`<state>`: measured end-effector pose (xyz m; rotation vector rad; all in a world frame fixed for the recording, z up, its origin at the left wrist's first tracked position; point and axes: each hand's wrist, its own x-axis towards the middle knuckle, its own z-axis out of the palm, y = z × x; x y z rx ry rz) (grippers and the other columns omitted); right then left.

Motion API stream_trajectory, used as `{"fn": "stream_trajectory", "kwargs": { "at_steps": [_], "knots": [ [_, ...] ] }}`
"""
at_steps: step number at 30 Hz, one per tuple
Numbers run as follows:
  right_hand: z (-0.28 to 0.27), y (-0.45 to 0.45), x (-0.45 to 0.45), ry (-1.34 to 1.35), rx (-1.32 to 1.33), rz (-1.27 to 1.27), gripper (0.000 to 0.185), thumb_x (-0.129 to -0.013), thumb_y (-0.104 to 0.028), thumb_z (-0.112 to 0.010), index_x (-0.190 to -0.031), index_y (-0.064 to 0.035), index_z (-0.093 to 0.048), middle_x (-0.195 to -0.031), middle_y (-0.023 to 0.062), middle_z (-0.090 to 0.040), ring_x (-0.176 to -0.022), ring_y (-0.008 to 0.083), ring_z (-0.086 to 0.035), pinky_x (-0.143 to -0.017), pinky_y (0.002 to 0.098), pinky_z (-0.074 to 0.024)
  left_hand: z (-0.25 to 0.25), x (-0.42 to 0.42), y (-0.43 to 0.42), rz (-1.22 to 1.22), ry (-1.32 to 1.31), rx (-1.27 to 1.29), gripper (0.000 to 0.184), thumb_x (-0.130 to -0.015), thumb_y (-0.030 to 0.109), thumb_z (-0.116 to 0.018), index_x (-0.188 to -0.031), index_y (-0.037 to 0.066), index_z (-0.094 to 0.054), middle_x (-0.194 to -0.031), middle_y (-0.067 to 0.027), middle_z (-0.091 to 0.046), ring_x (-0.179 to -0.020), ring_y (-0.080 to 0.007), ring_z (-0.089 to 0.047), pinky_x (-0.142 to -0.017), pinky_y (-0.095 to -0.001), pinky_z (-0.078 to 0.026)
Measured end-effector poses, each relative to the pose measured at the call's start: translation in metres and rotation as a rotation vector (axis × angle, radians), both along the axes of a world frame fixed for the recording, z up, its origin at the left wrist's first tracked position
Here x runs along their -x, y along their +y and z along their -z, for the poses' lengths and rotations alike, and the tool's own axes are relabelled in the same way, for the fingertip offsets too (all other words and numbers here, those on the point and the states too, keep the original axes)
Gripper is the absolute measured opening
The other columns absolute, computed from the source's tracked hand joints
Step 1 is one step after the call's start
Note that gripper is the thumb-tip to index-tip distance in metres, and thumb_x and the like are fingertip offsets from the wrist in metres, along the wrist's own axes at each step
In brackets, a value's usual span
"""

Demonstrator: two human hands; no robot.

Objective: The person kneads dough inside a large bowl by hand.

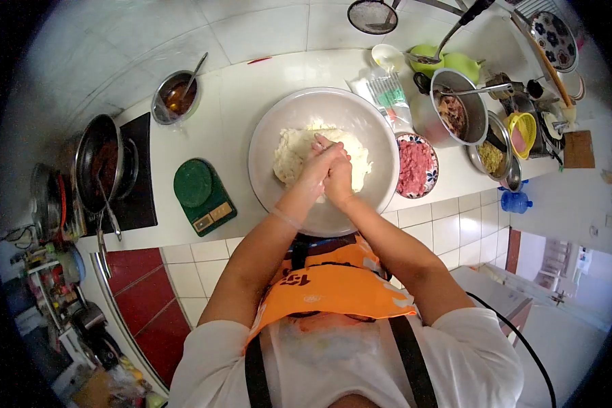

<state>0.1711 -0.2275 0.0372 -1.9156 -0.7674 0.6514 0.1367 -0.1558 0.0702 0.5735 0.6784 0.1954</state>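
A large steel mixing bowl stands on the counter in front of me, with a rough-surfaced mass of pale dough in it. Over the middle of the dough, my left hand and my right hand are pressed together, fingers closed against each other. Whatever lies between the palms is hidden. From this angle I cannot tell how firmly the hands touch the dough. A patterned plate of minced meat sits close to the bowl's right rim.
Left of the bowl are a green kitchen scale, a small metal bowl of dark liquid and a frying pan on a black hob. To the right stand a deep pot, a yellow basket and a plastic packet.
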Motion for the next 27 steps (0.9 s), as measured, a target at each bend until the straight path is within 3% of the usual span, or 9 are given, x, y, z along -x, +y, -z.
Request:
{"fn": "stream_trajectory", "kwargs": {
  "at_steps": [2,4,10,12,15,17,22,25,27],
  "knots": [
    [-0.018,0.006,0.011,0.664,-0.354,0.317,0.047,-0.095,-0.008,-0.049,-0.140,-0.0006,-0.040,-0.127,0.0179,-0.054,-0.117,0.0302,-0.054,-0.104,0.0412,-0.0402,-0.001,0.001,0.001,-0.033,-0.026,0.010,0.013,-0.092,0.017,-0.064,-0.092,0.005,-0.059,-0.084,-0.0063,-0.062,-0.079,-0.0197,-0.063,-0.067,-0.0327,-0.053],
    [-0.032,0.007,0.016,1.025,-0.549,0.466,0.049,-0.095,-0.007,-0.049,-0.142,-0.0007,-0.038,-0.131,0.0172,-0.053,-0.120,0.0292,-0.052,-0.105,0.0401,-0.0395,-0.014,0.000,0.001,-0.060,-0.056,0.024,0.012,-0.092,0.016,-0.064,-0.089,0.006,-0.058,-0.082,-0.0061,-0.061,-0.077,-0.0195,-0.063,-0.066,-0.0331,-0.052],
    [-0.048,-0.001,0.020,1.098,-0.599,0.442,0.049,-0.094,-0.003,-0.050,-0.141,-0.0008,-0.039,-0.138,0.0154,-0.051,-0.123,0.0266,-0.052,-0.104,0.0365,-0.0400,-0.012,0.000,0.015,-0.039,-0.177,0.043,0.021,-0.095,0.022,-0.061,-0.080,0.011,-0.051,-0.068,-0.0025,-0.052,-0.063,-0.0164,-0.053,-0.063,-0.0327,-0.049],
    [-0.047,-0.005,0.024,0.978,-0.548,0.377,0.041,-0.092,0.000,-0.053,-0.132,-0.0003,-0.049,-0.133,0.0146,-0.054,-0.119,0.0255,-0.054,-0.099,0.0336,-0.0437,-0.005,0.004,0.022,-0.042,-0.396,0.355,0.034,-0.099,0.034,-0.055,-0.075,0.012,-0.045,-0.063,-0.0006,-0.043,-0.057,-0.0160,-0.043,-0.064,-0.0336,-0.047],
    [-0.039,-0.010,0.027,0.860,-0.495,0.311,0.034,-0.090,0.003,-0.056,-0.123,0.0003,-0.059,-0.129,0.0139,-0.057,-0.115,0.0245,-0.057,-0.095,0.0306,-0.0474,0.018,0.000,0.030,0.059,-0.321,0.329,0.044,-0.100,0.045,-0.048,-0.072,0.013,-0.040,-0.062,0.0004,-0.039,-0.057,-0.0156,-0.040,-0.065,-0.0338,-0.046],
    [-0.022,-0.021,0.020,-0.225,-0.200,-0.038,0.034,-0.092,-0.004,-0.057,-0.126,-0.0028,-0.060,-0.144,0.0173,-0.046,-0.130,0.0299,-0.048,-0.104,0.0322,-0.0432,0.034,-0.003,0.030,0.021,-0.191,0.275,0.042,-0.100,0.046,-0.049,-0.075,0.013,-0.042,-0.066,-0.0006,-0.043,-0.061,-0.0163,-0.044,-0.066,-0.0353,-0.047],
    [-0.055,-0.035,-0.014,-0.601,0.080,-0.436,0.049,-0.088,-0.013,-0.062,-0.135,-0.0071,-0.052,-0.154,0.0176,-0.029,-0.142,0.0361,-0.028,-0.117,0.0488,-0.0216,-0.006,-0.005,0.018,-0.289,0.166,0.261,0.032,-0.098,0.038,-0.057,-0.090,0.008,-0.050,-0.079,-0.0054,-0.053,-0.073,-0.0185,-0.057,-0.073,-0.0357,-0.051],
    [-0.048,-0.028,-0.023,-0.843,0.309,-0.446,0.054,-0.084,-0.015,-0.063,-0.136,-0.0089,-0.051,-0.159,0.0184,-0.014,-0.146,0.0406,-0.014,-0.117,0.0576,-0.0132,0.013,0.013,-0.005,-0.123,0.182,-0.565,0.020,-0.094,0.019,-0.060,-0.098,0.002,-0.052,-0.081,-0.0076,-0.056,-0.076,-0.0174,-0.062,-0.067,-0.0290,-0.051],
    [-0.037,-0.024,-0.014,-0.897,0.367,-0.408,0.056,-0.082,-0.017,-0.064,-0.137,-0.0104,-0.051,-0.160,0.0195,-0.007,-0.147,0.0422,-0.008,-0.116,0.0612,-0.0100,0.026,0.015,-0.003,-0.122,0.241,-0.661,0.018,-0.094,0.019,-0.060,-0.097,0.003,-0.053,-0.082,-0.0068,-0.056,-0.072,-0.0171,-0.060,-0.064,-0.0293,-0.050]
  ]
}}
